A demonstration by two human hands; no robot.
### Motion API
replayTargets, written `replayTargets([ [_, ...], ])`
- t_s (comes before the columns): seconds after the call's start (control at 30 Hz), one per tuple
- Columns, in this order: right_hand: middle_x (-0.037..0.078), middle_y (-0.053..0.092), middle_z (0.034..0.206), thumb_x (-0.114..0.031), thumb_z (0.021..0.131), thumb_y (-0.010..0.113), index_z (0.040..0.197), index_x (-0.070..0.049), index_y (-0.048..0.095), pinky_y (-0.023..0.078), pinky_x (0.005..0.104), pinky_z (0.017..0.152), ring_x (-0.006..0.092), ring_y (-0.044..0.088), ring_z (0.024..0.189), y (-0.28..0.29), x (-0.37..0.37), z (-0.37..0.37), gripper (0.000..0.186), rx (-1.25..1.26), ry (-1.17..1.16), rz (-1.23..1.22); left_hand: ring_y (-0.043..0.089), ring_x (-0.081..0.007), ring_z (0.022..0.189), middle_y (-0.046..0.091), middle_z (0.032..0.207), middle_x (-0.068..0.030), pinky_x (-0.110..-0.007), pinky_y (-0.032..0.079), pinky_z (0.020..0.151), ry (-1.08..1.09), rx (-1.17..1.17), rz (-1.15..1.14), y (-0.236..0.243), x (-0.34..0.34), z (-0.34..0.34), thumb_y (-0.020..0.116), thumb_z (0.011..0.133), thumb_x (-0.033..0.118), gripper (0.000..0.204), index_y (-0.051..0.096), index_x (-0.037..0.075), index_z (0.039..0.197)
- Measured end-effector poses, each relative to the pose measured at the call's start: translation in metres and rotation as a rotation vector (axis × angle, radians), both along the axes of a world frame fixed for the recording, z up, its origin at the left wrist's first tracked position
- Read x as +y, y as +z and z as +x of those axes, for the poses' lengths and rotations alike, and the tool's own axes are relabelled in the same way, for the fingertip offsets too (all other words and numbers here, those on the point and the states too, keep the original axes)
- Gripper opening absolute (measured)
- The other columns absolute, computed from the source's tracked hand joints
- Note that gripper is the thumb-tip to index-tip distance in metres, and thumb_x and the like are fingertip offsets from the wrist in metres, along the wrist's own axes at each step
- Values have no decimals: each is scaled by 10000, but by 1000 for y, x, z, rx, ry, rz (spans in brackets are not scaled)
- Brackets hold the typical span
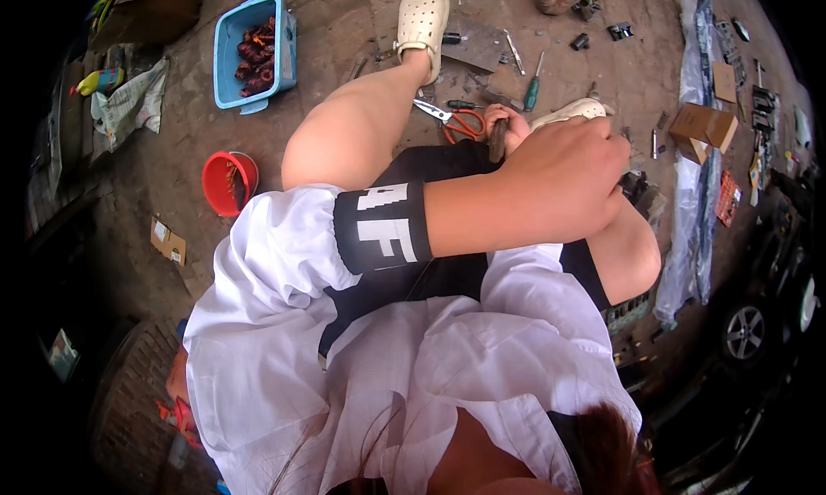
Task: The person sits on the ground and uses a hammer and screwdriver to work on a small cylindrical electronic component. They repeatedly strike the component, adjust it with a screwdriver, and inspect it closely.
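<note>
My left forearm, in a white sleeve with a black-and-white cuff, crosses in front of me to the right. My left hand (564, 178) is closed, knuckles up, above my right knee; whatever its fingers grip is hidden. Beyond it, partly covered, my right hand (514, 127) is closed at a narrow dark brown bar-like piece (497, 142), seen from its end. Just left of that hand, scissors with orange handles (465, 125) lie on the ground, blades apart. A green-handled screwdriver (533, 92) lies past the right hand, near my cream clog (572, 111).
A blue basin (225, 65) of dark reddish copper-coloured coils stands at far left, with a red bucket (225, 188) nearer me. Metal parts (619, 31) lie scattered ahead. On the right are a cardboard box (704, 132), plastic sheeting (686, 228) and a car wheel (744, 332).
</note>
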State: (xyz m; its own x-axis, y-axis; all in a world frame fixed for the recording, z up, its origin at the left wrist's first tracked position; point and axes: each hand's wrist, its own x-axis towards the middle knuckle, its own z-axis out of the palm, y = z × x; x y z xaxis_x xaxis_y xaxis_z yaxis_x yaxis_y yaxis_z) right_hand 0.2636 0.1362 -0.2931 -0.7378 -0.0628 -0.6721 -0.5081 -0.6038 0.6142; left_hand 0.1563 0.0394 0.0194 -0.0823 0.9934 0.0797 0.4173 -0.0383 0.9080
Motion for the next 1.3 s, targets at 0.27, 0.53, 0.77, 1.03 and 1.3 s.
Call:
replayTargets([
  [0.27, -9, 375, 572, -364, 978, 487, 751, -60, 433, 344, 251, 426, 101, 354, 441, 4, -13, -8, 383, -339, 443, 496, 565, -245, 870, 597, 819, -100, -313, 453, 714, -61, 567, 97, -11, 2, -2, 662, 652, 139, 176, 652, 17, 779],
  [0.53, -12, 404, 544, -429, 997, 422, 801, -56, 487, 308, 249, 406, 94, 371, 427, 89, 2, -84, 427, -955, 650, 1560, 538, -221, 903, 581, 836, -75, -281, 404, 677, -153, 626, 23, 19, -15, -11, 628, 689, 154, 155, 654, 28, 774],
  [0.77, 166, 572, 628, -358, 988, 438, 846, 16, 544, 443, 397, 556, 326, 579, 588, 72, -21, -119, 414, -1458, 657, 2204, 519, -248, 934, 553, 862, -88, -283, 352, 664, -114, 682, 63, 43, -28, -18, 613, 703, 180, 190, 653, 12, 782],
  [1.03, 277, 610, 699, -454, 961, 459, 762, 78, 604, 455, 494, 681, 447, 608, 715, -25, -35, -107, 586, -1466, 1257, 2088, 528, -275, 1008, 577, 918, -118, -283, 362, 686, -121, 678, -18, 39, -26, -31, 612, 705, 187, 210, 668, -1, 781],
  [1.3, 2, 450, 519, -390, 1006, 419, 692, -32, 479, 332, 259, 423, 95, 436, 450, 75, 19, -125, 480, -1305, 615, 2057, 524, -297, 1099, 611, 1052, -154, -328, 407, 841, -135, 650, -47, 51, -43, -44, 555, 779, 224, 291, 689, -12, 882],
])
